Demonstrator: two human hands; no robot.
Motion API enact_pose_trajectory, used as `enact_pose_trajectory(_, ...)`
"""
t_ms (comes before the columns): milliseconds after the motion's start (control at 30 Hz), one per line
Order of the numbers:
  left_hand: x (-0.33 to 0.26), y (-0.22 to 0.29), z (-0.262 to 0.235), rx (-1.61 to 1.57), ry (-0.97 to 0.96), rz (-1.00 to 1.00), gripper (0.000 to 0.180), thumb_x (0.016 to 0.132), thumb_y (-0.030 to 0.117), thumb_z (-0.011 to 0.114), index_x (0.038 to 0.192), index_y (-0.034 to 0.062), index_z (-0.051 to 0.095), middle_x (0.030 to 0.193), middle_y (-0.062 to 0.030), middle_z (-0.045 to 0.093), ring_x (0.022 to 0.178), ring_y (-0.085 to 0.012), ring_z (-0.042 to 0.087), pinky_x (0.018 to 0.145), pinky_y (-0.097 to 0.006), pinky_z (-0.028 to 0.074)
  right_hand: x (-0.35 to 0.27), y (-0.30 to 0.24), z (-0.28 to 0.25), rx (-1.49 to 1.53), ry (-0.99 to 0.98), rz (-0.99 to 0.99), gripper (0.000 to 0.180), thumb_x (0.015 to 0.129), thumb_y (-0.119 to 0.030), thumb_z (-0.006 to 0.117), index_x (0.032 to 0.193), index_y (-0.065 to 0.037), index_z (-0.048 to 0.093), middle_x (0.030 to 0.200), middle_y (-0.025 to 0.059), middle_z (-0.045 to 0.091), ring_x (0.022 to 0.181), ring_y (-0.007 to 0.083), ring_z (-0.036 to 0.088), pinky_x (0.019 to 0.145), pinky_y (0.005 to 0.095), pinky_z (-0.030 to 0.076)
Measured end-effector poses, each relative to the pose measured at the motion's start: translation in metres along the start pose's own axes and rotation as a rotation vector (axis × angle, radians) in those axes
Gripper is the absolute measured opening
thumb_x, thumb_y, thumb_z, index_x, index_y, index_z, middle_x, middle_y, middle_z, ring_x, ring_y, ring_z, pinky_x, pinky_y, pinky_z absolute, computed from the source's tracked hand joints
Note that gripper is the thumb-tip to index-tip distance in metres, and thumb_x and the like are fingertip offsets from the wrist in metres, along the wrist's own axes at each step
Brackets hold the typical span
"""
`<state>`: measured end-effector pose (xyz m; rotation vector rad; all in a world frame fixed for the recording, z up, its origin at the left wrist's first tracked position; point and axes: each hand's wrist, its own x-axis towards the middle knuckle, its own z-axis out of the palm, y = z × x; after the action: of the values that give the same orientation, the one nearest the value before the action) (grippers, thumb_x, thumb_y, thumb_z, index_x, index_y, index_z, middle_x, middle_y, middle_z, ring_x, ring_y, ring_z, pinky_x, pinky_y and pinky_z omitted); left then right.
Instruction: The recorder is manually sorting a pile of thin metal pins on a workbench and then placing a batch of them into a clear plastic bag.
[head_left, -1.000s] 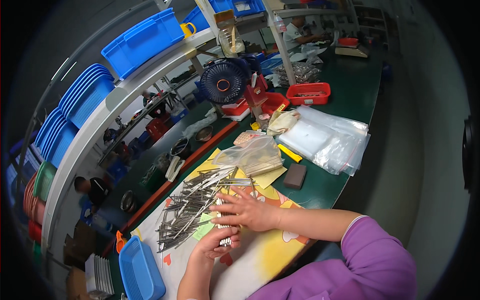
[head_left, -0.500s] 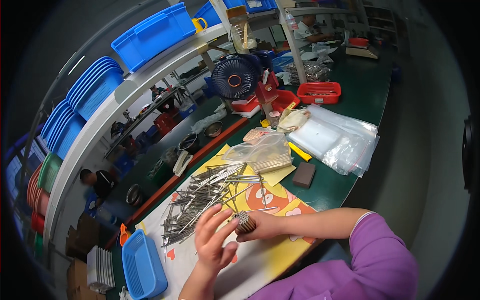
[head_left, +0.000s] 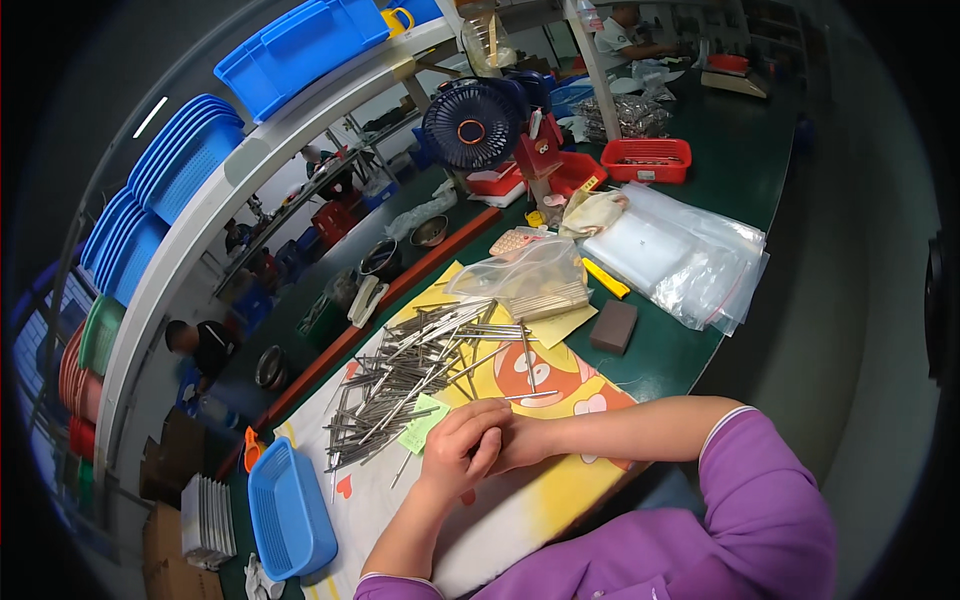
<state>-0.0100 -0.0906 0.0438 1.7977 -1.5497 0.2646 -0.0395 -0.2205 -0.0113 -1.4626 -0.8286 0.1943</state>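
Observation:
My left hand (head_left: 462, 442) is folded over my right hand (head_left: 522, 442), its fingers curled and closed, above the front of a patterned cloth. The bundle of thin metal rods that sat in my right hand half a second ago is now hidden by the two hands. What the left fingers grip, if anything, does not show. A light green piece of paper (head_left: 422, 424) lies beside the left hand, on the edge of a loose heap of metal rods (head_left: 395, 375). The yellow and white cloth (head_left: 545, 485) lies beneath.
A blue basket (head_left: 290, 510) stands left of the cloth. Beyond the heap are a clear plastic bag (head_left: 510, 272), a brown block (head_left: 613, 327), a yellow cutter (head_left: 606, 279) and plastic sleeves (head_left: 670, 260). A fan (head_left: 470, 130) and red tray (head_left: 646, 160) stand farther back.
My left hand, raised with spread fingers before, has come down and closed over my right hand and the rod bundle. The green paper now shows beside it. The view has shifted slightly.

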Motion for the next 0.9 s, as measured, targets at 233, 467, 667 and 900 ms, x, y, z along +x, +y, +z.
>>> enact_pose_trajectory(233, 0.050, -0.010, -0.020, -0.015, 0.397, -0.246, 0.030, 0.085, 0.005, 0.051, 0.115, 0.0003, 0.051, 0.116, -0.0139, 0.049, 0.088, -0.0185, 0.059, 0.073, -0.028, 0.049, -0.020, -0.002, -0.018, -0.146, 0.290, 0.207, 0.029, 0.070, -0.020, 0.073, 0.085, -0.004, 0.054, 0.073, 0.0034, 0.058, 0.068, 0.0105, 0.053, 0.063, 0.0274, 0.044)
enact_pose_trajectory(467, 0.122, -0.058, -0.009, -0.382, 0.321, -0.660, 0.025, 0.078, 0.016, 0.063, 0.093, -0.0025, 0.054, 0.080, -0.0069, 0.057, 0.065, -0.0128, 0.058, 0.058, -0.025, 0.049, -0.014, 0.004, -0.011, -0.055, 0.224, 0.256, 0.028, 0.072, -0.021, 0.074, 0.079, -0.005, 0.051, 0.066, -0.0008, 0.055, 0.060, 0.0077, 0.049, 0.057, 0.0246, 0.042)
enact_pose_trajectory(667, 0.102, -0.057, 0.023, -0.673, 0.591, -0.289, 0.017, 0.075, -0.010, 0.055, 0.084, 0.0025, 0.046, 0.103, -0.0074, 0.049, 0.067, -0.0070, 0.051, 0.055, -0.021, 0.044, -0.019, -0.006, -0.013, -0.035, 0.212, 0.322, 0.030, 0.074, -0.025, 0.072, 0.081, -0.005, 0.052, 0.068, -0.0009, 0.054, 0.060, 0.0068, 0.049, 0.056, 0.0238, 0.041)
enact_pose_trajectory(900, 0.101, -0.031, 0.002, -0.124, 0.270, -0.106, 0.030, 0.075, -0.011, 0.051, 0.098, 0.0029, 0.063, 0.114, -0.0108, 0.055, 0.078, -0.0140, 0.057, 0.064, -0.023, 0.045, -0.022, -0.010, -0.020, 0.168, 0.378, 0.195, 0.022, 0.076, -0.017, 0.073, 0.078, -0.007, 0.053, 0.068, -0.0009, 0.057, 0.064, 0.0070, 0.055, 0.059, 0.0232, 0.044)
